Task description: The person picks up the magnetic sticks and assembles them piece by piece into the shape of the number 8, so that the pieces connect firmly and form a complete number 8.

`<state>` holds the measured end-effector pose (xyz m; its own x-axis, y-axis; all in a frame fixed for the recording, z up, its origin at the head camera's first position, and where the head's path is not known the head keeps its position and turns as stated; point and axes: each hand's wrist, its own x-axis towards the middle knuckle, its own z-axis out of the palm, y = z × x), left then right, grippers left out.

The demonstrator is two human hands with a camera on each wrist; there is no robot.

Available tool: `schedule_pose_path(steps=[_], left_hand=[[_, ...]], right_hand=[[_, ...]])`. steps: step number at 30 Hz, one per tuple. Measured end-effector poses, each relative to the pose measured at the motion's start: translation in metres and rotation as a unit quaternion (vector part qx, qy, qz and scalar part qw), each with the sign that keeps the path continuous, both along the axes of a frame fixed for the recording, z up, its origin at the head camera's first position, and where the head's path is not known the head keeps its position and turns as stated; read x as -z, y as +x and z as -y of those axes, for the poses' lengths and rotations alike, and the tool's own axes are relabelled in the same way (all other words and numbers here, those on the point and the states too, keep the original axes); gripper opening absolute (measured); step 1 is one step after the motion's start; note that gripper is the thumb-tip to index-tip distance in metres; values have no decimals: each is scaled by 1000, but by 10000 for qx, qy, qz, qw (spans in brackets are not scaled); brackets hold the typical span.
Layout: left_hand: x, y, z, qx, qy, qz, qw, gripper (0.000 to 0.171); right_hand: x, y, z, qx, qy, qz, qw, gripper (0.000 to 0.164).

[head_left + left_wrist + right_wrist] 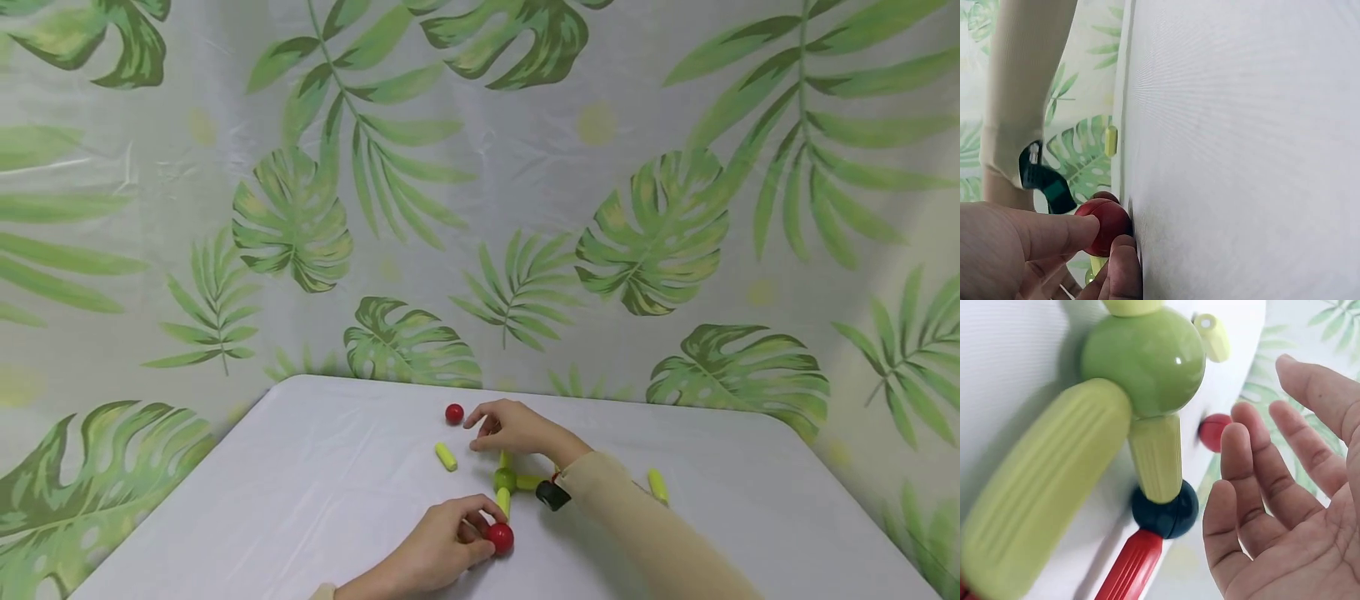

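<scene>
In the head view my left hand (442,542) pinches a glossy red ball (500,538) between thumb and fingers. The left wrist view shows this red ball (1107,226) low against the tabletop. A yellow-green rod (503,504) runs from it to a green ball (505,479), which bears further rods. My right hand (517,429) hovers over this joined piece, fingers loosely bent around nothing. In the right wrist view a dark blue ball (1165,509) joins a ribbed yellow-green rod (1159,459) to a red rod (1130,569). The right arm partly hides the piece in the head view.
A loose red ball (453,414) lies just left of my right fingertips. One loose yellow-green rod (446,456) rests nearer, another rod (657,486) beyond the right forearm. The white table (315,467) ends at a leaf-patterned curtain (525,208).
</scene>
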<state>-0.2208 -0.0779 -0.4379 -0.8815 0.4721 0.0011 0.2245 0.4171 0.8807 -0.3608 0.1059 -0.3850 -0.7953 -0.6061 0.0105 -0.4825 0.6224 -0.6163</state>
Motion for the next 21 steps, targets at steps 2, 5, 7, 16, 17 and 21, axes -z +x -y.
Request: schedule_pose_path(steps=[2, 5, 7, 16, 17, 21], left_hand=[[0, 0, 0, 2, 7, 17, 10000, 26], [1, -1, 1, 7, 24, 41, 10000, 26], [1, -1, 2, 10, 36, 14, 10000, 26], [4, -2, 3, 26, 120, -10, 9999, 26], [4, -2, 2, 30, 132, 1, 9999, 26], [5, -2, 2, 47, 160, -59, 9998, 26]], right_hand=[[1, -5, 6, -5, 80, 27, 10000, 33], [3, -10, 14, 23, 235, 46, 9997, 32], [4, -13, 19, 57, 356, 63, 9993, 31], [6, -16, 40, 53, 781, -64, 9969, 32], [6, -16, 42, 74, 812, -54, 9967, 32], [5, -14, 48, 168, 990, 0, 9949, 34]])
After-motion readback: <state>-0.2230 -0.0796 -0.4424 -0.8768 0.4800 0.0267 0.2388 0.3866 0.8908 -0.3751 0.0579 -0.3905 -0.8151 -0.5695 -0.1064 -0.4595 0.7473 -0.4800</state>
